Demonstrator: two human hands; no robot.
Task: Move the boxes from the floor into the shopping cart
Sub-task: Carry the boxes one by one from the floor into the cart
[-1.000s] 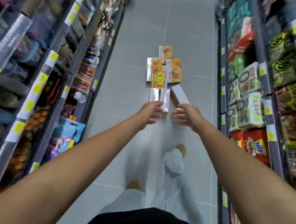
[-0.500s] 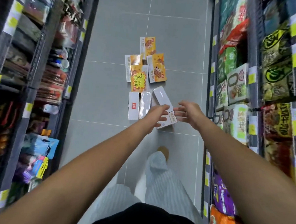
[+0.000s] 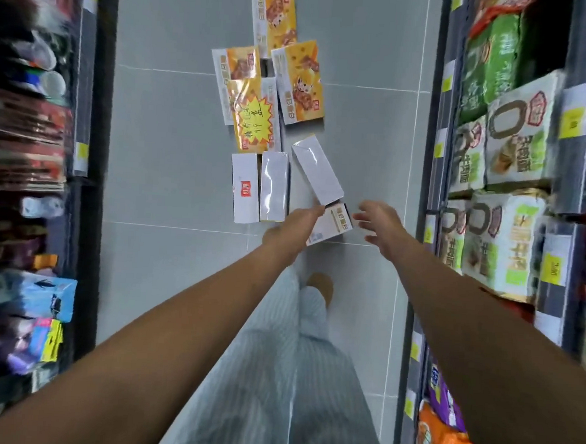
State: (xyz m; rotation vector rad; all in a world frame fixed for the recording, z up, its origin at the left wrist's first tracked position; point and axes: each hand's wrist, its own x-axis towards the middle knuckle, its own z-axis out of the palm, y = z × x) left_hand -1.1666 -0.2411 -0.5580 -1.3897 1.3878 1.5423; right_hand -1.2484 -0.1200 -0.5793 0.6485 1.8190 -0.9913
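The small white box (image 3: 332, 224) lay at the near end of the group, gripped at its left edge by the left hand (image 3: 292, 230). The right hand (image 3: 379, 223) hung open just right of it, fingers spread. A tilted white box (image 3: 317, 170) touched its far end. Yellow boxes (image 3: 300, 81) lay farther along the floor (image 3: 170, 180), between stocked shelves (image 3: 512, 149).

We are seeing pale grey square floor tiles (image 3: 172, 146) across the centre. At upper centre, orange-and-yellow printed cardboard boxes (image 3: 298, 81) are showing above glossy white cardboard boxes (image 3: 273, 186); one white cardboard box with a tan label (image 3: 334, 221) is showing mid-frame. Thin-striped pale blue fabric trousers (image 3: 275, 375) are filling the lower centre.
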